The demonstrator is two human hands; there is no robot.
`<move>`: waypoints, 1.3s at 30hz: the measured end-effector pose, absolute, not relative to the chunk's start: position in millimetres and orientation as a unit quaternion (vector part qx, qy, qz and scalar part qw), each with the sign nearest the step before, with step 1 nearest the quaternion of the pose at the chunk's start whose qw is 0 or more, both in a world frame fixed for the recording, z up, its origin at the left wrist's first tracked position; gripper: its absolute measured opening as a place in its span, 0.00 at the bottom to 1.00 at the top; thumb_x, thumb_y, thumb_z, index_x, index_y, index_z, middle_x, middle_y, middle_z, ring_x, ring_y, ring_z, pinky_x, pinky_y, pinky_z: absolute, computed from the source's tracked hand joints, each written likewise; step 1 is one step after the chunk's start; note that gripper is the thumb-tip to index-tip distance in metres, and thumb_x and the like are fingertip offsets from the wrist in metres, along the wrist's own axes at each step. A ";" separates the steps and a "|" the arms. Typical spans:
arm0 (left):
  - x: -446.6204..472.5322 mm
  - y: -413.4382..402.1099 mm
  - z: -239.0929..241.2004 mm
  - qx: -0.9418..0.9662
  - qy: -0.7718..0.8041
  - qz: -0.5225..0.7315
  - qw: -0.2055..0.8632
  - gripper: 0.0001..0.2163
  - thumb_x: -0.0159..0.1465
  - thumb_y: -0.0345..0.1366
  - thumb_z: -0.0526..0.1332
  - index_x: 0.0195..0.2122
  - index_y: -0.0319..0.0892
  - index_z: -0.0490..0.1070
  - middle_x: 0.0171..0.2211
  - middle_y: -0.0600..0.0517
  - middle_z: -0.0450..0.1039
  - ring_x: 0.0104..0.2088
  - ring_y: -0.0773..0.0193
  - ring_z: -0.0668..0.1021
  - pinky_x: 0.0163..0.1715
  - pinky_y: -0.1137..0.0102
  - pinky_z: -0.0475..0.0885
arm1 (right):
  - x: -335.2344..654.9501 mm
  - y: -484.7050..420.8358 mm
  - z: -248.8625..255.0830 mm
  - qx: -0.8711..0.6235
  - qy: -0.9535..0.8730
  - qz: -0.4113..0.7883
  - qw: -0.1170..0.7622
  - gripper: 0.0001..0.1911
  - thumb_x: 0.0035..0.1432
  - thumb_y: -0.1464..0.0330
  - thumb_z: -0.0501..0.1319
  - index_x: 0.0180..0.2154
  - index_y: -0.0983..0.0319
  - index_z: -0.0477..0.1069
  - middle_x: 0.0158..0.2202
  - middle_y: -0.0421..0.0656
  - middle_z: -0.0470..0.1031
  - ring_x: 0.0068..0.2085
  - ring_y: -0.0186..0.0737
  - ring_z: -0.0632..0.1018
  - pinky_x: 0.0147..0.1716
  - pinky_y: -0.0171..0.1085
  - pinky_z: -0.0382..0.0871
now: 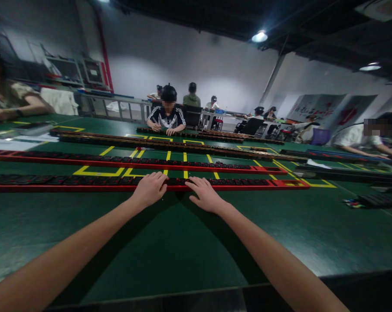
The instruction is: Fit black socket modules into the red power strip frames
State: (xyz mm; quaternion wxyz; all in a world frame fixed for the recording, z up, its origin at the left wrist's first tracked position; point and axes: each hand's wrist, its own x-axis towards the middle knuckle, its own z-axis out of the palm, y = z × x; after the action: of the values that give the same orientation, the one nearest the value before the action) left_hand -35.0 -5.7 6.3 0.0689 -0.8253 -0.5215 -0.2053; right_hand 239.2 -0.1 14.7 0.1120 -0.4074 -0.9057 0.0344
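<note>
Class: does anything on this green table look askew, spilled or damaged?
Nothing stands out. The left hand and right hand rest on the nearest long red tray of dark parts, which lies straight, parallel to the second red tray behind it.

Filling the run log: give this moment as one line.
left hand: fingers resting on nearest red rail | right hand: fingers resting on same rail | surface: green table

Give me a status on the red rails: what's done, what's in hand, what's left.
Done: the farther red rail looks lined with dark pieces almost end to end. In hand: left hand and right hand lie flat on the nearer red rail, mid-length. Left: its right end shows bare red; what sits under the hands is hidden.
</note>
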 end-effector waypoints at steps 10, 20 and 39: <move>-37.6 -5.3 6.5 -0.826 -0.521 -0.206 0.067 0.10 0.72 0.35 0.55 0.46 0.40 0.75 0.44 0.45 0.75 0.44 0.55 0.76 0.44 0.62 0.73 | 238.7 2.7 11.7 -0.406 -0.907 0.025 0.109 0.31 0.70 0.63 0.60 0.71 0.58 0.61 0.75 0.51 0.58 0.75 0.56 0.57 0.73 0.64 0.47; -39.6 -3.8 5.3 -0.827 -0.514 -0.218 0.064 0.10 0.71 0.35 0.56 0.46 0.40 0.76 0.44 0.45 0.75 0.44 0.55 0.76 0.42 0.62 0.73 | 238.4 2.1 12.1 -0.408 -0.906 0.032 0.111 0.32 0.69 0.64 0.61 0.71 0.58 0.61 0.74 0.52 0.58 0.75 0.56 0.57 0.73 0.63 0.46; -41.3 -2.1 -0.3 -0.828 -0.517 -0.214 0.026 0.12 0.70 0.36 0.56 0.51 0.41 0.73 0.52 0.43 0.72 0.51 0.52 0.73 0.52 0.56 0.73 | 239.0 3.5 10.4 -0.402 -0.908 0.033 0.116 0.32 0.70 0.63 0.60 0.71 0.57 0.61 0.75 0.51 0.58 0.75 0.56 0.57 0.73 0.64 0.47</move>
State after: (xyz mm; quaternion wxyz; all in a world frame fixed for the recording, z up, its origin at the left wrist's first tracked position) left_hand -41.3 -2.1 -0.3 0.0256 -0.8284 -0.5169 -0.2143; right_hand 239.0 3.5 10.4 0.1157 -0.4018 -0.9078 0.0327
